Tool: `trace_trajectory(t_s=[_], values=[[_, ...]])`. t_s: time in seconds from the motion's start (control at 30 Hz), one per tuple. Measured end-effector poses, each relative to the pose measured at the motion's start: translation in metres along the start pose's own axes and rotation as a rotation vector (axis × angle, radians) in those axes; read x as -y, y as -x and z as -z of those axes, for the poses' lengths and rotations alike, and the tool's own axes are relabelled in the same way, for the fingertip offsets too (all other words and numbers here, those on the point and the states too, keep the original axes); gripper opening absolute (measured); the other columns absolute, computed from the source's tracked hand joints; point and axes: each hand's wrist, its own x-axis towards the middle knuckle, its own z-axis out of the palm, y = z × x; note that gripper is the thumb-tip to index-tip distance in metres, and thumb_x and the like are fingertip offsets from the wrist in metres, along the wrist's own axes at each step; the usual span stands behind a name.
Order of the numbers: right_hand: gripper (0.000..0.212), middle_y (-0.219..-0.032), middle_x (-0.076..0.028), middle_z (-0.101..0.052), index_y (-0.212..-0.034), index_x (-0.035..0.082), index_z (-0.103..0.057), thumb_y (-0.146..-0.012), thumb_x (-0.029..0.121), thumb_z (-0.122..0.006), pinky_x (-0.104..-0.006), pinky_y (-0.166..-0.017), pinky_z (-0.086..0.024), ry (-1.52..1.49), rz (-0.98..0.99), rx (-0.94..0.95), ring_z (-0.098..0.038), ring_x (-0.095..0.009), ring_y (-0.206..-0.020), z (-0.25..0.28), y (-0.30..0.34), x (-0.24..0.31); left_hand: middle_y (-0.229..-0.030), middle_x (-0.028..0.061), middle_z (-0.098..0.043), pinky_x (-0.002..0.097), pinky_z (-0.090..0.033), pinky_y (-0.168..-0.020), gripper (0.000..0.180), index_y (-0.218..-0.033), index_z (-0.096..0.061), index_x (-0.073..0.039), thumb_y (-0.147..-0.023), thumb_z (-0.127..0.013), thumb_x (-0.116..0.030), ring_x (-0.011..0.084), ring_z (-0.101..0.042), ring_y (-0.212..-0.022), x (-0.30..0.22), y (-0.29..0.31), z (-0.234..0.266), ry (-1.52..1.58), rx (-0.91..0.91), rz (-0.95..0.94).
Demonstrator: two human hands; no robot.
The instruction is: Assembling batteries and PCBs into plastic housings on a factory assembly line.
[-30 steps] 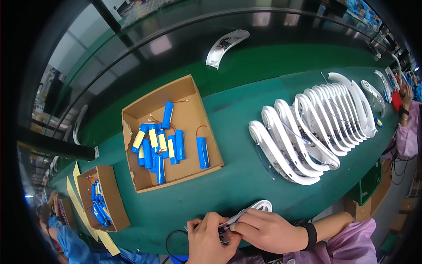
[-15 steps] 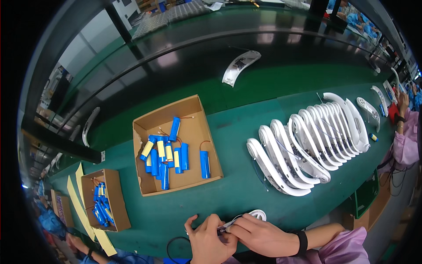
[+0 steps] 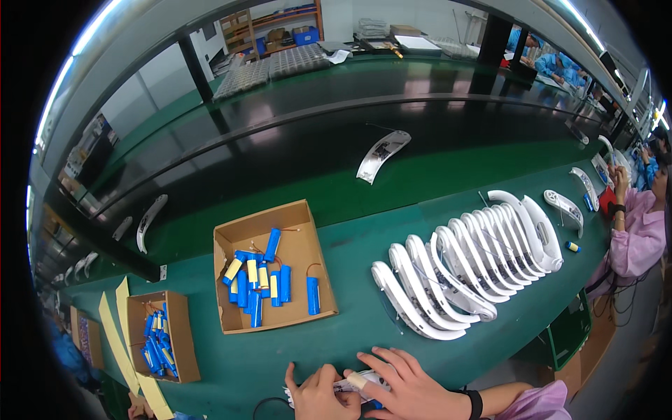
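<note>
The curved white housing point(image 3: 344, 385) is appearing between the two hands, near the lower edge of the view. Its long axis is running roughly left to right, the right end pointing slightly away from the person. The left hand point(image 3: 318, 397) is holding the housing, fingers standing narrow around it. The right hand point(image 3: 413, 390) is covering the right portion, fingers spreading wide; thumb contact is remaining unclear. Both hands are hiding most internal details. The lower edge is cutting off a black cable point(image 3: 260, 403).
</note>
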Motion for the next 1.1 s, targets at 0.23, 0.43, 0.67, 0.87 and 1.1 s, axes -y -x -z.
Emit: trace_trajectory(t_s=[0.23,0.43,0.67,0.87,1.1], values=[[0.049,-0.105,-0.018,-0.053,-0.120,0.000,-0.054,-0.074,0.008,-0.068,-0.0444,-0.088,-0.044,0.053,-0.030,0.024,-0.052,-0.036,-0.100,-0.042,0.018,-0.012,-0.076,0.0186,-0.065,0.0546,-0.038,-0.103,0.019,-0.093,-0.056,-0.004,-0.079,-0.064,-0.013,0.0424,-0.063,-0.079,-0.005,-0.002,0.000,-0.047,0.010,-0.033],[0.045,-0.102,-0.016,-0.054,-0.118,0.000,-0.056,-0.075,0.008,-0.066,-0.0412,-0.086,-0.044,0.049,0.002,0.002,-0.054,-0.034,-0.098,-0.044,0.023,-0.012,-0.078,0.0215,-0.067,0.0556,-0.039,-0.100,0.019,-0.094,-0.057,-0.005,-0.083,-0.063,-0.018,0.0442,-0.064,-0.082,-0.010,-0.001,0.002,-0.090,0.064,0.002],[0.038,-0.102,-0.012,-0.056,-0.120,-0.002,-0.059,-0.085,0.013,-0.058,-0.0372,-0.085,-0.044,0.134,0.124,0.039,-0.055,-0.028,-0.099,-0.019,0.009,0.000,-0.080,0.0234,-0.069,0.0570,-0.048,-0.083,0.025,-0.101,-0.066,-0.002,-0.084,-0.062,-0.020,0.0458,-0.066,-0.079,-0.008,0.014,0.025,-0.218,0.050,-0.048],[0.044,-0.111,-0.012,-0.059,-0.125,-0.004,-0.059,-0.087,0.018,-0.055,-0.0343,-0.086,-0.044,0.324,0.287,0.047,-0.055,-0.025,-0.101,0.017,-0.021,0.018,-0.081,0.0289,-0.067,0.0553,-0.048,-0.076,0.027,-0.100,-0.065,0.006,-0.083,-0.061,-0.015,0.0502,-0.063,-0.079,-0.013,0.012,0.052,0.000,0.269,0.092],[0.046,-0.112,-0.010,-0.060,-0.125,-0.005,-0.059,-0.087,0.019,-0.055,-0.0321,-0.083,-0.043,0.541,0.324,0.095,-0.054,-0.023,-0.098,0.042,-0.048,0.034,-0.101,0.0321,-0.063,0.0555,-0.045,-0.085,0.030,-0.109,-0.059,0.009,-0.087,-0.057,-0.012,0.0521,-0.058,-0.094,0.006,-0.008,0.048,0.101,0.155,-0.197]])
